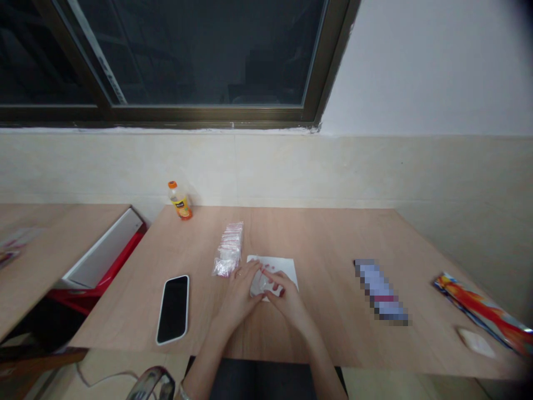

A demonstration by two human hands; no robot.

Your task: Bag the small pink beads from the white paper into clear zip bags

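Over a white sheet (295, 271) on the wooden table, my hands meet around a small clear plastic bag (259, 284). My left hand (241, 286) has its thumb and fingers closed on the bag's left side. Opposite it, my right hand (287, 294) pinches at the bag's right side, index finger and thumb bent toward it. Small pinkish-red spots or pieces (267, 265) show on the sheet near the fingertips; their kind is too small to tell. Just left of the sheet lies an overlapping row of clear plastic packets (230, 247).
A white-edged phone (172, 309) lies left of my forearms. At the back left stands an orange-capped drink bottle (180, 203). On the right are a pixelated flat item (381, 291), a colourful wrapper (478, 311) and a small whitish object (476, 341). A tiled wall rises behind the table.
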